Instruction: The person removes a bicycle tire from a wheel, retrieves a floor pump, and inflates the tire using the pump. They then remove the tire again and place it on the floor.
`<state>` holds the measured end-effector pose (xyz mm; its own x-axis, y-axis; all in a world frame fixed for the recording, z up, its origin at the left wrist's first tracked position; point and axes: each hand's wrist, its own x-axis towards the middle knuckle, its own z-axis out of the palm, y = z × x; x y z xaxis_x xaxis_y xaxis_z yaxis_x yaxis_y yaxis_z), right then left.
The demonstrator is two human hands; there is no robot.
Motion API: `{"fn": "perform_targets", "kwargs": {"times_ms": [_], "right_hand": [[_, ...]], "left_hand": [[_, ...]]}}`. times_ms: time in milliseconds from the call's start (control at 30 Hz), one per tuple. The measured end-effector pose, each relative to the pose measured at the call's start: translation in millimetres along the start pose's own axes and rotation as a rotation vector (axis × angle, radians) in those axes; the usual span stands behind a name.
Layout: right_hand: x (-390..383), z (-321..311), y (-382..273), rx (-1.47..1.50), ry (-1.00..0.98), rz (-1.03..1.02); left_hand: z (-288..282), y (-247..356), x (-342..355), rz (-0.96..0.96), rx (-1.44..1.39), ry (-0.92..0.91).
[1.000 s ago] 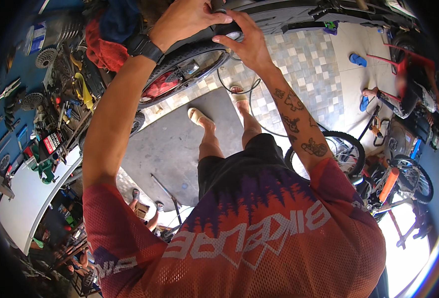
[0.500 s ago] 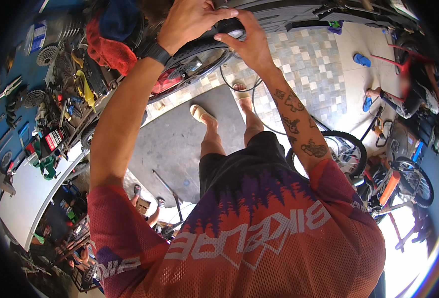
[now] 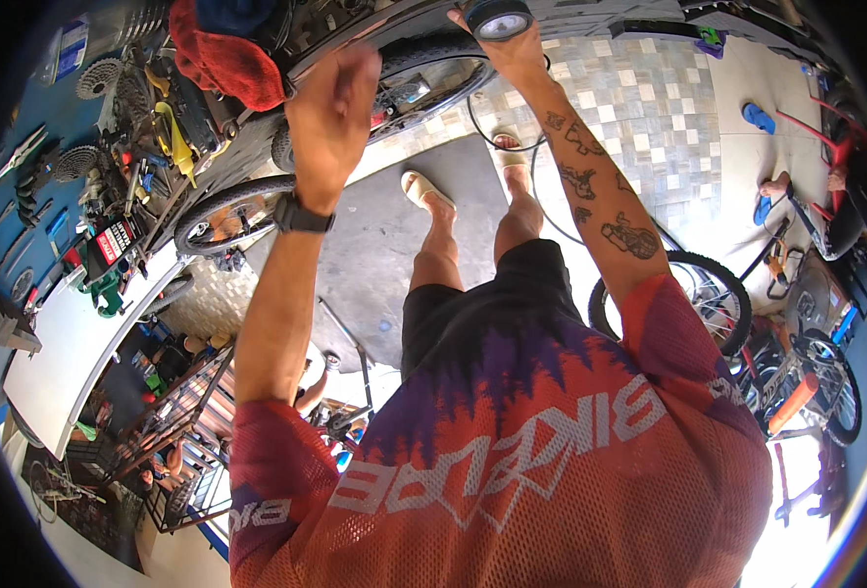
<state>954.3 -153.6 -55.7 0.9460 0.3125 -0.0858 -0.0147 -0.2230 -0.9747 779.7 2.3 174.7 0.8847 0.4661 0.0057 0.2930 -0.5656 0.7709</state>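
Note:
My right hand (image 3: 520,54) grips a round black object with a pale dial-like face (image 3: 502,25) at the top middle. My left hand (image 3: 333,122), with a dark watch on the wrist, is raised to the left of it. Its fingers are blurred by motion and seem partly curled; what, if anything, is in them is unclear. Behind both hands is a bicycle wheel with a black tyre (image 3: 431,47), and a red cloth (image 3: 220,61) lies up and left of my left hand.
A crowded tool bench (image 3: 139,147) runs along the left beside a white panel (image 3: 56,367). A loose wheel (image 3: 708,304) and bikes (image 3: 820,387) stand at right. A black hose (image 3: 561,196) crosses the tiled floor. Another person's foot (image 3: 772,188) is at right.
My left hand has left the round object and moved down and left. My right hand has shifted slightly up and right with it, showing its pale face. The view has shifted somewhat.

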Motion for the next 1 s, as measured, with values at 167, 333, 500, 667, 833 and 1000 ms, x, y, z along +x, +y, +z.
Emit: {"fn": "perform_targets", "kwargs": {"times_ms": [167, 333, 500, 667, 833, 1000], "right_hand": [[3.1, -6.9, 49.0, -0.676, 0.089, -0.739], [19.3, -3.3, 51.6, -0.439, -0.127, -0.102], [8.1, -43.8, -19.1, -0.482, -0.093, -0.254], [-98.9, -75.7, -61.1, -0.243, -0.145, -0.232], [-205.3, -104.7, -57.5, 0.059, -0.383, 0.311], [-284.4, -125.6, -51.7, -0.353, -0.697, -0.115]], "left_hand": [[-16.5, -152.6, -45.5, 0.04, 0.753, -0.035], [-6.5, -229.4, -50.0, -0.085, 0.89, -0.094], [-0.8, -239.5, -49.8, -0.013, 0.999, -0.323], [10.9, -231.0, -111.1, -0.109, 0.636, -0.461], [3.0, -180.5, -228.6, -0.244, 0.529, -0.419], [-16.7, -143.9, -320.1, -0.468, 0.365, -0.21]]}}
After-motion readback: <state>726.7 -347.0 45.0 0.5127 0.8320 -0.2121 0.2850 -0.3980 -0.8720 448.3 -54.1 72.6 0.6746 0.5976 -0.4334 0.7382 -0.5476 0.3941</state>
